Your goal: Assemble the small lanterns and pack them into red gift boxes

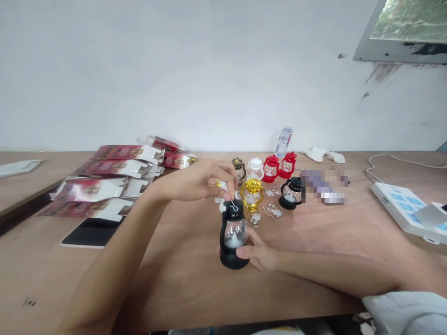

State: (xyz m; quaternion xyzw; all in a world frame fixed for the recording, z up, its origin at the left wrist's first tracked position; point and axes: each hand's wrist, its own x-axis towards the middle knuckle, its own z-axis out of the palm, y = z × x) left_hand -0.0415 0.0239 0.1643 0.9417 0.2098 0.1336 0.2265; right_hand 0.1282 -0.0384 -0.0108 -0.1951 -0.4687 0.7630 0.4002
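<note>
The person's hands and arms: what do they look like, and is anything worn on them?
Both the left hand and right hand are ungloved, with slim fingers. Neither wrist shows a watch or bracelet, and no cables run along the bare forearms. A loose, pale greyish sleeve shows near the right elbow; no left sleeve is in view.

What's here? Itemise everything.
Wall: one, white, back
Window: one, grey, upper right
Tabletops: two, brown, centre, left
Lanterns: at least seven, black, red, gold, white, bronze, centre
Loose pieces: several, white, among lanterns
Boxes: several, red and white, left
Flat item: one, white, left
Likely phone: one, black, left
Bottle: one, clear, rear
Tissues: some, white, rear
Power strip, cord: one each, white, right
Blurred patch: one, purplish, right
Sleeve: one, white, right
Hands: two, bare, at held black lantern
</note>
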